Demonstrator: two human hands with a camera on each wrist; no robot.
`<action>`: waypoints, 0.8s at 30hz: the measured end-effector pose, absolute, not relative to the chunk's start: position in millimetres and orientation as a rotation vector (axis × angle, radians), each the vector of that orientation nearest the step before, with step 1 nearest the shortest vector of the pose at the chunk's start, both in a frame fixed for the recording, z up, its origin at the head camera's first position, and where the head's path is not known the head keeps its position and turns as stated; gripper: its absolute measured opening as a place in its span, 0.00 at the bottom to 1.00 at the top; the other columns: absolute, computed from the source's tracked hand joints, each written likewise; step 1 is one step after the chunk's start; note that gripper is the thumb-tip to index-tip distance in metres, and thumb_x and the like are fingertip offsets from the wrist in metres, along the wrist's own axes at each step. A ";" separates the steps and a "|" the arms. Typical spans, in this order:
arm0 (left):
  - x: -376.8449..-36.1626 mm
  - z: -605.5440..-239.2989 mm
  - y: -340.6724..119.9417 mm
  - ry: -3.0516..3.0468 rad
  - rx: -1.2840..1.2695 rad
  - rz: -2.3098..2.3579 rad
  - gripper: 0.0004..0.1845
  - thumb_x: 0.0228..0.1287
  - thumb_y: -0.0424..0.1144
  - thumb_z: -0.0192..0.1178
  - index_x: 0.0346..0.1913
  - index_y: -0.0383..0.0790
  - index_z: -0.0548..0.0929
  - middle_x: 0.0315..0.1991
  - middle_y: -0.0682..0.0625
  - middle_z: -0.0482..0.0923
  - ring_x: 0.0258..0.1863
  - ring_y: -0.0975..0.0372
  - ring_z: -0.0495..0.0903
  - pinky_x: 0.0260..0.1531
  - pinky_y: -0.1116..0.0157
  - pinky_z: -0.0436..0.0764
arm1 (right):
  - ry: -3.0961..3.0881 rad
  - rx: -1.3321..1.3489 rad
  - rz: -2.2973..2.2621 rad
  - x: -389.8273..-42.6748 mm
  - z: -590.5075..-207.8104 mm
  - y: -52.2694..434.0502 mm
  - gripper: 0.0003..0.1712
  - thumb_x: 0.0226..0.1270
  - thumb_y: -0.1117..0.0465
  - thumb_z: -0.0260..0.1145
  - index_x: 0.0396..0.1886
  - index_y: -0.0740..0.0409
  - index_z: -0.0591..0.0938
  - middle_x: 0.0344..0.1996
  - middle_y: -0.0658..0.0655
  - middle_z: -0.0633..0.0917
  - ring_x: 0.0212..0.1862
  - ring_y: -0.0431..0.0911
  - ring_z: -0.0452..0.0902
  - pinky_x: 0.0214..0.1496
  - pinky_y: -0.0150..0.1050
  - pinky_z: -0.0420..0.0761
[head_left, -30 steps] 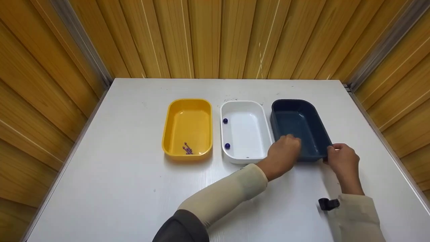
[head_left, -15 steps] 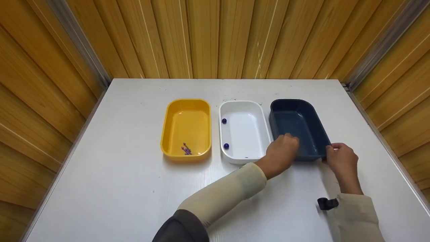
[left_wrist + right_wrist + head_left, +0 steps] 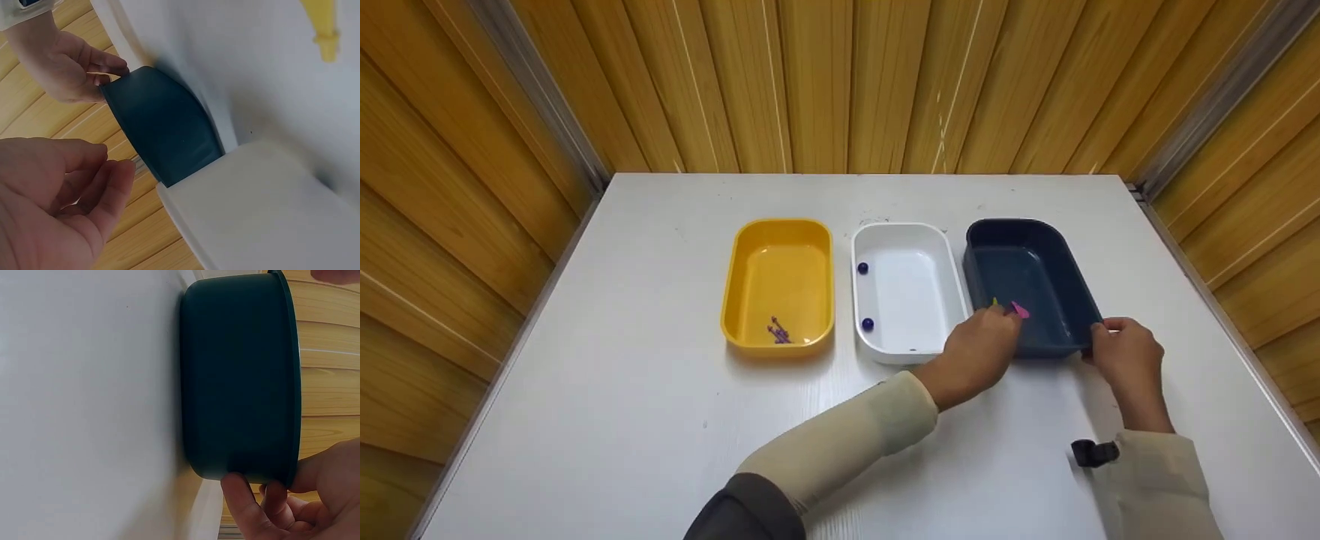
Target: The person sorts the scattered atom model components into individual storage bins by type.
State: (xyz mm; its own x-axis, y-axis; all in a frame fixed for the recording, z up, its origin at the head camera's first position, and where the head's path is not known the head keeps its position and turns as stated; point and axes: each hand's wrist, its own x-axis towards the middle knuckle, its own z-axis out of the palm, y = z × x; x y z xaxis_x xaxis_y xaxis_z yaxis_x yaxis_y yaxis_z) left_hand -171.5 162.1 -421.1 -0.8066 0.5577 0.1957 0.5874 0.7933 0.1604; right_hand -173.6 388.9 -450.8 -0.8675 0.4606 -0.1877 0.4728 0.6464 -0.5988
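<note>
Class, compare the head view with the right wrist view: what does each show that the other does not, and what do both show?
Only the head view shows the yellow tray, the white tray with two blue beads, and the left hand at small pink pieces. Only the right wrist view shows the dark blue tray side-on. Both show the right hand gripping its rim.

There are no words, numbers, labels or signs to read in any of these pictures. The trays, the table and the wall all look plain.
</note>
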 end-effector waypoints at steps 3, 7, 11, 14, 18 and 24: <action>-166.9 -421.5 150.7 -2.860 -0.953 -0.388 0.07 0.71 0.36 0.62 0.47 0.44 0.86 0.39 0.52 0.85 0.38 0.69 0.84 0.35 0.76 0.84 | 2.837 0.807 -1.025 -174.0 -450.1 388.6 0.30 0.80 0.54 0.48 0.67 0.75 0.71 0.46 0.72 0.86 0.26 0.39 0.84 0.28 0.31 0.75; -162.6 -421.3 137.4 -2.893 -0.993 -0.488 0.07 0.72 0.37 0.62 0.47 0.45 0.87 0.38 0.54 0.85 0.36 0.70 0.82 0.34 0.78 0.82 | 2.841 0.801 -1.028 -174.1 -448.3 388.7 0.30 0.80 0.54 0.48 0.66 0.76 0.71 0.45 0.72 0.87 0.27 0.40 0.84 0.27 0.30 0.76; -160.2 -420.0 127.9 -2.914 -1.017 -0.541 0.08 0.72 0.37 0.62 0.49 0.45 0.87 0.39 0.55 0.85 0.36 0.71 0.80 0.35 0.80 0.81 | 2.847 0.794 -1.029 -173.9 -447.6 389.3 0.30 0.79 0.55 0.48 0.66 0.77 0.71 0.44 0.73 0.87 0.26 0.39 0.83 0.26 0.30 0.75; -158.8 -420.2 120.5 -2.935 -1.028 -0.599 0.09 0.73 0.37 0.61 0.50 0.46 0.88 0.40 0.55 0.86 0.37 0.72 0.81 0.37 0.80 0.81 | 2.850 0.787 -1.027 -173.7 -448.5 389.3 0.30 0.79 0.55 0.48 0.65 0.76 0.71 0.43 0.72 0.87 0.25 0.38 0.82 0.27 0.30 0.75; -155.7 -421.5 111.4 -2.953 -1.051 -0.628 0.10 0.72 0.36 0.61 0.51 0.47 0.89 0.43 0.55 0.87 0.41 0.70 0.84 0.40 0.79 0.83 | 2.844 0.777 -1.027 -172.7 -449.2 389.6 0.29 0.79 0.55 0.48 0.66 0.76 0.71 0.42 0.72 0.88 0.26 0.40 0.83 0.27 0.31 0.75; -148.7 -425.7 98.1 -3.001 -1.057 -0.581 0.11 0.71 0.36 0.63 0.51 0.48 0.90 0.44 0.55 0.88 0.44 0.68 0.85 0.43 0.76 0.83 | 2.815 0.777 -1.045 -173.1 -448.1 388.9 0.29 0.81 0.55 0.47 0.67 0.76 0.70 0.47 0.74 0.86 0.31 0.43 0.86 0.27 0.31 0.77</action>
